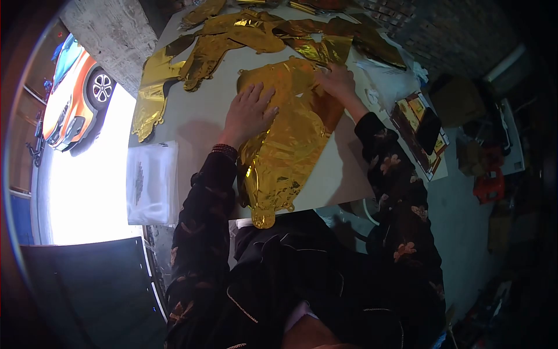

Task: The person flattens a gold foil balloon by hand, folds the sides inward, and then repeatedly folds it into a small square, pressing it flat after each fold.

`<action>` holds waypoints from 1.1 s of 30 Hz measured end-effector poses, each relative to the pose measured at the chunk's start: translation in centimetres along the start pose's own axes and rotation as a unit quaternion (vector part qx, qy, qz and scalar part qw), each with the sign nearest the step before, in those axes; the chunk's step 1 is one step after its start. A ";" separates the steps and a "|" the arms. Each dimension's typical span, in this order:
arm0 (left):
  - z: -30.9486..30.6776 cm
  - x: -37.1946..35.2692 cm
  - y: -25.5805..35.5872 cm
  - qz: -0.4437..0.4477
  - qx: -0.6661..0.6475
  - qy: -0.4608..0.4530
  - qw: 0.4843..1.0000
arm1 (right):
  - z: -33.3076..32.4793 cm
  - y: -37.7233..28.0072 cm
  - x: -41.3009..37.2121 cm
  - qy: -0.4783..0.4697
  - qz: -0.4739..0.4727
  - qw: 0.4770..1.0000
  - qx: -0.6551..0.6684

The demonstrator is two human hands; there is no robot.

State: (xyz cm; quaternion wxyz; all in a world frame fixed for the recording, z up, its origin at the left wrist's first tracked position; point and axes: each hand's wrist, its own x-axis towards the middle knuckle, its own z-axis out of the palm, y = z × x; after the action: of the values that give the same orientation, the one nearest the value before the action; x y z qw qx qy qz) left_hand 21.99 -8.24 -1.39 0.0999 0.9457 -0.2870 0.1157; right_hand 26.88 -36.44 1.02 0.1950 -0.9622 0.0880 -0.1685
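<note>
Two dark sleeves (pixel 203 215) with pale pinkish flowers reach in from the near side, over a pale worktop (pixel 343 168). A large gold foil shape (pixel 285 145) (crinkled and shiny, with small tabs along its outline) lies in the middle, its rounded near end poking just past the near edge. Left of it, at the left edge of the worktop, is a stack of clear plastic bags (pixel 152 183).

Farther in, the person's left hand (pixel 251 110) is open, palm down, with its fingers a little apart on the left part of the foil shape; a beaded bracelet (pixel 225 151) circles the wrist. The right hand (pixel 337 81) is at the far right edge of the same foil, fingers bent and close together; whether they pinch it, one cannot tell. To the right of that forearm sits a printed flat package (pixel 414 113), with a dark flat object (pixel 429 131) on it.

Toward the far side, more gold foil pieces (pixel 218 49) overlap across the worktop, one reaching down the left side, and crumpled clear plastic (pixel 389 81) lies at the far right. Beyond the worktop, an orange car (pixel 75 110) stands on bright ground at the left, and a red crate (pixel 490 185) is on the right.
</note>
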 end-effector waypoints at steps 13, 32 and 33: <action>-0.3 -0.1 0.2 0.008 0.002 0.022 1.000 | 3.0 -1.3 3.7 -0.087 0.040 0.962 0.255; -0.6 -0.2 0.2 -0.053 -0.141 0.067 0.986 | 3.2 -7.0 -6.3 -0.012 -0.279 0.930 0.238; -0.6 -0.2 0.1 -0.052 -0.151 0.069 0.985 | 3.3 -6.9 -6.2 -0.002 -0.276 0.933 0.232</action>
State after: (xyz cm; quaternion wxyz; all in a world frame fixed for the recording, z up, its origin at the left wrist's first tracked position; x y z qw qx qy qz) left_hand 21.67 -8.09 -0.86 0.2671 0.9232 -0.2439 0.1301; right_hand 23.07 -27.57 -0.87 0.3591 -0.8768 -0.2227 -0.2297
